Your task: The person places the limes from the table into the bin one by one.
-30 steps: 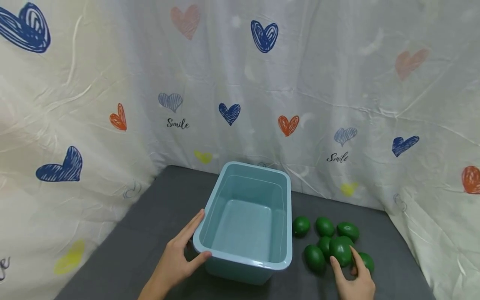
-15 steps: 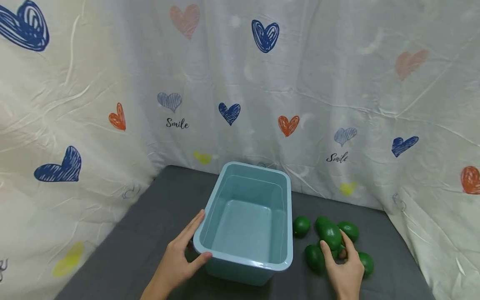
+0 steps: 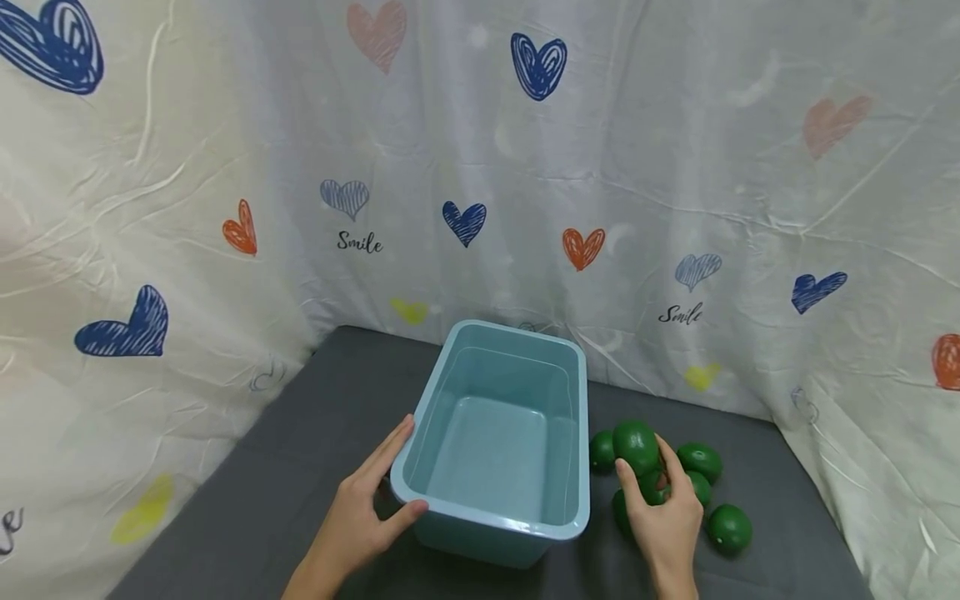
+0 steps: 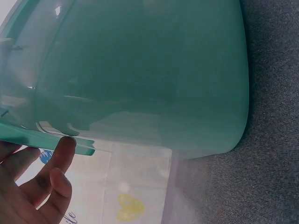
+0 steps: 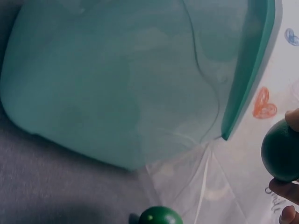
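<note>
My left hand (image 3: 358,510) rests at the near left corner of a light blue plastic bin (image 3: 495,518). Its fingers (image 4: 58,161) lie fairly straight against the outer left side and its thumb touches the front rim. With the right hand (image 3: 667,521) I hold a glossy dark green fruit (image 3: 636,448), round to oval, between thumb and fingers. In the right wrist view the held fruit (image 5: 280,151) is up off the table, beside the bin and apart from it. Nothing lies on the visible floor of the bin.
Several like fruits lie on the dark grey table (image 3: 360,383) right of the bin, among them one green fruit (image 3: 729,529) at the near right and another (image 3: 699,461) farther back. A white curtain (image 3: 495,150) with printed hearts hangs behind the table.
My right hand has moved left and away from me with the green fruit, lifting it from the pile toward the bin. The left hand and the bin have stayed in place.
</note>
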A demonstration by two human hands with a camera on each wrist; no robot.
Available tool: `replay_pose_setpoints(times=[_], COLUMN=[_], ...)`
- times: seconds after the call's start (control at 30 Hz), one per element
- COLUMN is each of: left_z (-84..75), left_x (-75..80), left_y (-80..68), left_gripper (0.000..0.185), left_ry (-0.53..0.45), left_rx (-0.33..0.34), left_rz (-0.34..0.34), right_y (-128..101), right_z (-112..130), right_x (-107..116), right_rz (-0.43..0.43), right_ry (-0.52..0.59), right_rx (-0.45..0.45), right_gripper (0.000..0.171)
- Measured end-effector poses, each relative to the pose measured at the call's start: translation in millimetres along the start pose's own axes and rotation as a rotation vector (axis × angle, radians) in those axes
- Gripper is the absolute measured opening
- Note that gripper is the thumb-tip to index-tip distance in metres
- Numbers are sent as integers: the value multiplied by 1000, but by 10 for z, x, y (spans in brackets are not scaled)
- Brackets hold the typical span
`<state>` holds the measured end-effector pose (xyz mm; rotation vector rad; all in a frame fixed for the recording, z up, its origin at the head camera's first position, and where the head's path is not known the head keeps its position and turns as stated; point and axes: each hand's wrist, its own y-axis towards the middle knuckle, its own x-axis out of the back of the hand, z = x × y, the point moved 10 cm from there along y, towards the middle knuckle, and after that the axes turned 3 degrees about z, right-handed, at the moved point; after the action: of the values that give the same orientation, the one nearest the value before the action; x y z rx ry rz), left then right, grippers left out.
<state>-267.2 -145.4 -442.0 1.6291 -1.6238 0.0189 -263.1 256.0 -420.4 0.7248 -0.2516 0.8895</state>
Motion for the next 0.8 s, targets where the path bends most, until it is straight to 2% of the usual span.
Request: replay_pose_setpoints(times=[0.2,0.4,0.63,0.8], left_z=[-32,-32,-10,-7], left_x=[38,37,18,9], left_y=[11,0,7,-6], left_gripper=[92,94,92,91], left_ry=[-3,31,8,-15], left_rx=[-36,-28,-19,-24], left_rz=[-16,-10,-1,2], right_y=[17,41,59,50], right_z=[151,291,464,551], right_x=[-73,-130,-197,-296], right_rz=[13,23,33,71], right_ry=[51,88,99,135], right_rx=[24,56,105,126], right_gripper=[59,58,56,56])
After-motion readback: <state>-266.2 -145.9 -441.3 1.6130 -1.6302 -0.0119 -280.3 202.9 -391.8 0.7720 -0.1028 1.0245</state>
